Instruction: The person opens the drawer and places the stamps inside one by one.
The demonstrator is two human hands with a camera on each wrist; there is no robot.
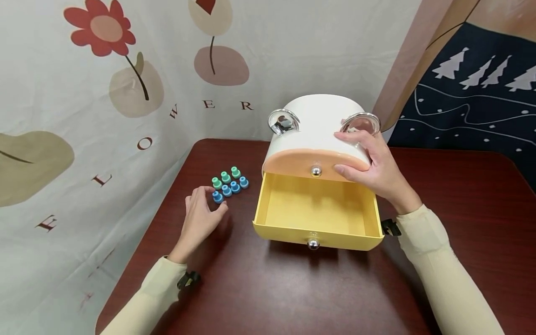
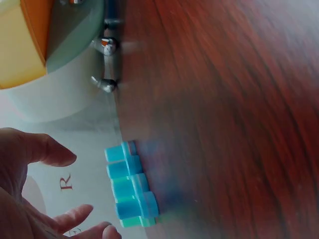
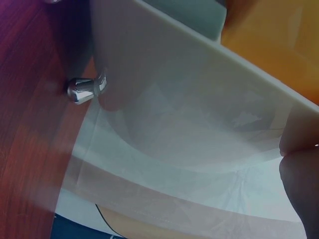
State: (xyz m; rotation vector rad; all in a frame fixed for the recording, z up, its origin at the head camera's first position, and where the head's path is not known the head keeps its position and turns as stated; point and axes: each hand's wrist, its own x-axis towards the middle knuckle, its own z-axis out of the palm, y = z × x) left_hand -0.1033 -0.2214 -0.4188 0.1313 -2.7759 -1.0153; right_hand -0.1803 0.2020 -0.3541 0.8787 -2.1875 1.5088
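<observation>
The left hand (image 1: 201, 211) is laid low over the table (image 1: 259, 288), its grip loosely open and holding nothing, fingertips just beside the nearest blue piece of a cluster of small plastic pegs (image 1: 229, 184). These pegs, blue and green, stubby and flanged, are grouped in two short rows near the table's left edge. The right hand (image 1: 368, 163) is spread over the glossy white drawer box (image 1: 314, 121), fingers straight, thumb pressed against its peach upper drawer front (image 1: 293, 163). Below, the smooth yellow drawer (image 1: 314, 209) is pulled open, a chrome knob (image 1: 312, 243) at its front.
</observation>
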